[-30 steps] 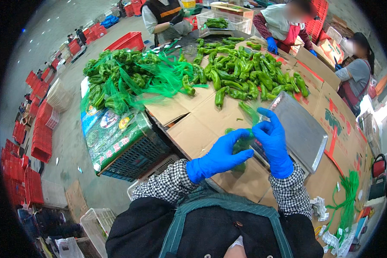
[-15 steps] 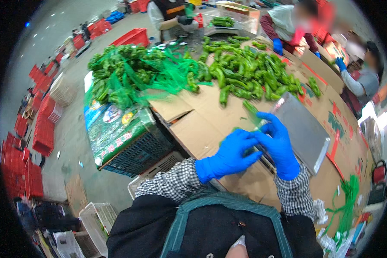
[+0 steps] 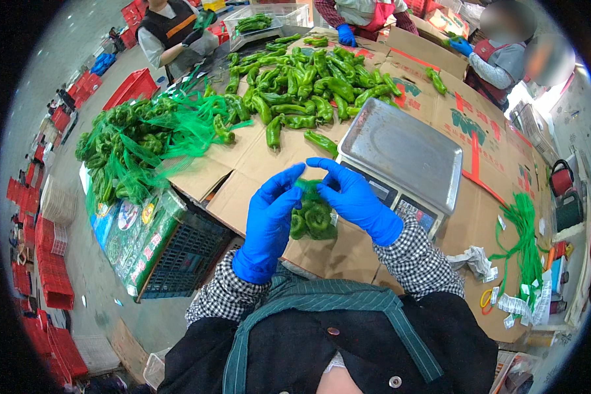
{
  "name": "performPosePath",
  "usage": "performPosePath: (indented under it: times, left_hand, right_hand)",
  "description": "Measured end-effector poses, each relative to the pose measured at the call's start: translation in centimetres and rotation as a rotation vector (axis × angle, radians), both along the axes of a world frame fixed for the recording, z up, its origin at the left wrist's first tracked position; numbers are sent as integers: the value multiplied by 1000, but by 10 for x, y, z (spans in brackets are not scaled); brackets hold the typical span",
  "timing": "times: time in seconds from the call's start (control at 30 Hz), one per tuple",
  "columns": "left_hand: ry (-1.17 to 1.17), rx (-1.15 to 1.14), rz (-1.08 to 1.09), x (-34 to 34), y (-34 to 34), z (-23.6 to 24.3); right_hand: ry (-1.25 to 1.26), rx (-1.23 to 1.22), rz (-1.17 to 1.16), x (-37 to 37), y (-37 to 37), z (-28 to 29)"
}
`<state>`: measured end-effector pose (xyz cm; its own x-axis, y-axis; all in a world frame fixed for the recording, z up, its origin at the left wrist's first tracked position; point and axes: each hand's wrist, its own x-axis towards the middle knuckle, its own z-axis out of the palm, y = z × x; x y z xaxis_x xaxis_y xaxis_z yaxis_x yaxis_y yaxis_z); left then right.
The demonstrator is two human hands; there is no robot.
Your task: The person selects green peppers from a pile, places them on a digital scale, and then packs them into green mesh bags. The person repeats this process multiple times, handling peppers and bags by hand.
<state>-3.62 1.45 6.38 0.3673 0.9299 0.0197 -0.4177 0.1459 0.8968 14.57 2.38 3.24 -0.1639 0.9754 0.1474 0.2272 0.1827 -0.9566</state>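
A small green mesh bag of peppers (image 3: 314, 222) stands upright on the cardboard in front of me, its neck between my hands. My left hand (image 3: 262, 213), in a blue glove, pinches the neck from the left side. On the other side my right hand (image 3: 361, 200), gloved alike, has thumb and forefinger curved around the neck's right edge. A loose long green pepper (image 3: 322, 142) lies just beyond, beside the scale (image 3: 404, 148) with its grey metal plate. Past that spreads a heap of loose green peppers (image 3: 302, 85).
Large green netting with peppers (image 3: 128, 144) lies at the left on a covered crate (image 3: 190, 253). Green mesh strips with white tags (image 3: 522, 240) and yellow-handled scissors (image 3: 486, 301) lie at right. Co-workers (image 3: 171, 33) stand across the table. Red crates (image 3: 54, 262) line the floor.
My view has swung to the right, so the table appears further left. My hands have moved apart, and the mesh bag of peppers now shows between them.
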Motion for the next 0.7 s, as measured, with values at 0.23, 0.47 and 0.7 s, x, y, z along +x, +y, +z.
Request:
performPosePath:
  times: [0.23, 0.47, 0.7]
  left_hand:
    - [376, 131, -426, -16, -6, 23]
    - [-134, -140, -451, -29, 8, 50]
    - [-158, -158, -203, -6, 11, 56]
  right_hand:
    - [15, -4, 7, -5, -5, 11]
    - [229, 28, 90, -17, -10, -4]
    - [82, 143, 374, -19, -16, -7]
